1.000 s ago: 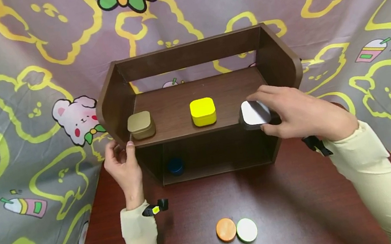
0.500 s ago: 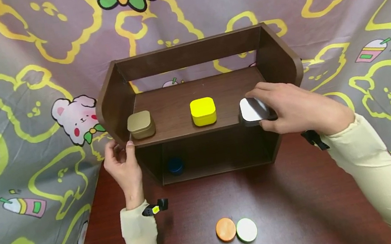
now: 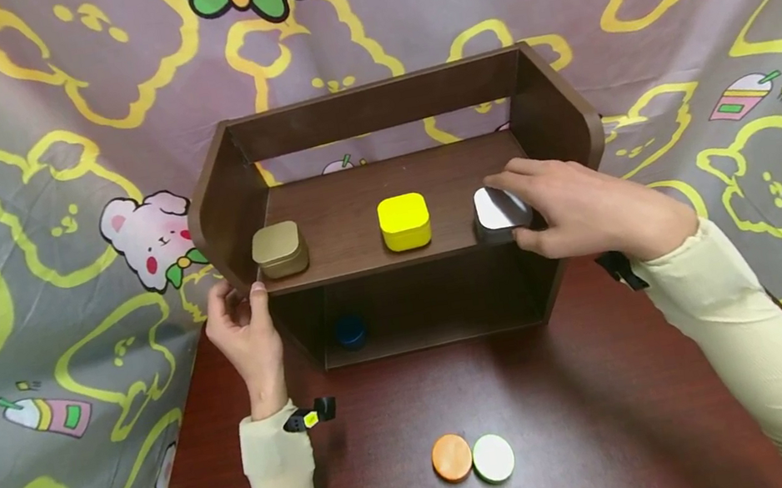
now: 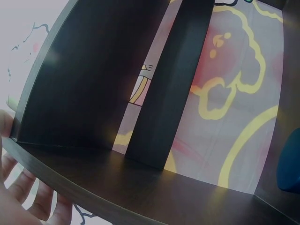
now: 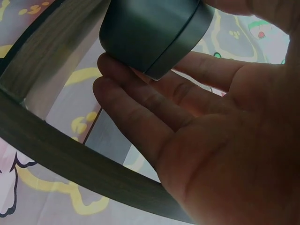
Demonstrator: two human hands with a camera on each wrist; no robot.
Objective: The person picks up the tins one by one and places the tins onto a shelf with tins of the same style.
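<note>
At the right end of the upper board of a dark brown wooden shelf point(image 3: 341, 192), my right hand point(image 3: 583, 207) holds a black square tin point(image 3: 500, 211) with a glossy lid. In the right wrist view the dark tin point(image 5: 150, 35) sits between thumb and fingers, its seam visible. My left hand point(image 3: 247, 337) grips the shelf's left side near the upper board's front corner, thumb in front and fingers round the outside. A gold tin point(image 3: 280, 252) stands at the board's left end, and a yellow tin point(image 3: 405, 223) in the middle.
A blue round object point(image 3: 351, 332) sits in the lower compartment at the left. On the reddish-brown table point(image 3: 385, 405) in front lie an orange disc point(image 3: 452, 458) and a white disc with a green edge point(image 3: 494, 458), side by side. A patterned cloth point(image 3: 366, 28) hangs behind and at both sides.
My right hand has moved the black tin slightly back and left over the board, level with the other two tins. The left hand stays in place on the shelf's side.
</note>
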